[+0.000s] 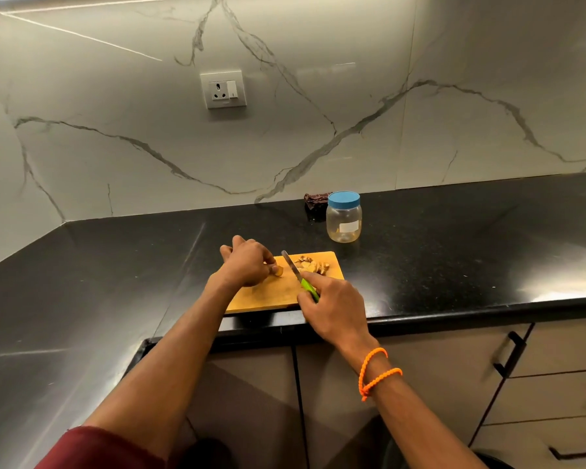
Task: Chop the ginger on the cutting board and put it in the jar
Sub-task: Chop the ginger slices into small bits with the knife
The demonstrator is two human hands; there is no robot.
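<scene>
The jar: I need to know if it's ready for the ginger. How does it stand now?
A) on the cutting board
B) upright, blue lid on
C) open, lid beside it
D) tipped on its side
B: the jar stands upright on the counter beyond the cutting board, its blue lid on.

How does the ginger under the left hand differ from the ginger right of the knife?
The ginger piece is one small chunk pinched by the left hand; the ginger pile is several cut bits lying loose, untouched. The piece lies left of the knife, the pile right. Both sit on the cutting board.
</scene>
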